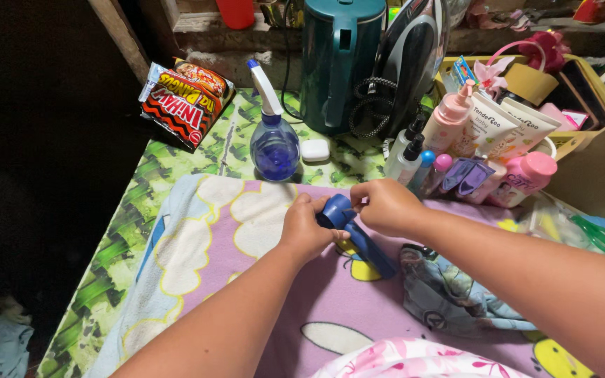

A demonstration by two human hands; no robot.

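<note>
Both my hands meet over a purple cartoon blanket (260,231) spread on the table. My left hand (305,227) grips the round head of a blue handheld tool (358,238) from the left. Its handle slants down to the right across the blanket. My right hand (386,205) pinches the top of that same blue head from the right, fingers curled on it. What the fingers touch on the head is hidden.
Behind the blanket stand a blue spray bottle (274,143), a small white case (314,150), a teal kettle (337,56), an iron (407,63) and several lotion bottles (470,140). A snack bag (185,101) lies far left. Folded cloth (449,294) lies right, green scissors (600,236) beyond.
</note>
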